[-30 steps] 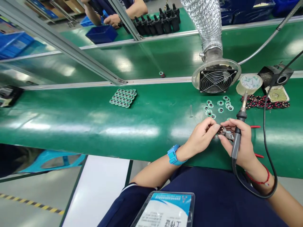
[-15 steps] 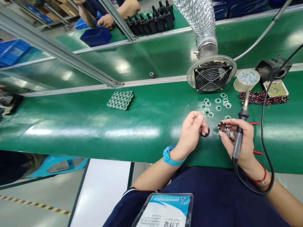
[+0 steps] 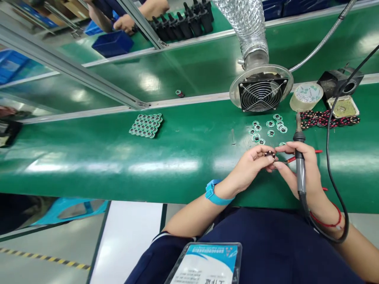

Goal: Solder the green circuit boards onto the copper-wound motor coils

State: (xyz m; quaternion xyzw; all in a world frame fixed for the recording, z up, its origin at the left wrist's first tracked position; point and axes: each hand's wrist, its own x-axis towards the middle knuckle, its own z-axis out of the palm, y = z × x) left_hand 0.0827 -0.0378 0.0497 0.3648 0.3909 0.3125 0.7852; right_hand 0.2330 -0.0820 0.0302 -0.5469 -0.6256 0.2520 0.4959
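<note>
My left hand (image 3: 250, 167) and my right hand (image 3: 299, 167) meet over the green bench (image 3: 118, 157), both pinching a small round coil part (image 3: 270, 154) between the fingertips. A soldering iron (image 3: 299, 157) also lies across my right hand's palm, tip pointing away, its black cable (image 3: 334, 157) looping back past my wrist. Loose round green circuit boards (image 3: 268, 128) lie just beyond the hands. A red-handled tool (image 3: 304, 154) lies under my right hand.
A fume fan on a foil duct (image 3: 260, 88) stands behind the boards. A tape roll (image 3: 306, 96), an iron stand (image 3: 340, 83) and dark coil rings (image 3: 325, 118) sit at right. A board panel (image 3: 145, 125) lies left. Another person's hands (image 3: 127, 21) work at black parts far back.
Half a second ago my left hand was apart, over a dark part on the bench, while the right held the coil alone. Now the left hand has come back to the coil.
</note>
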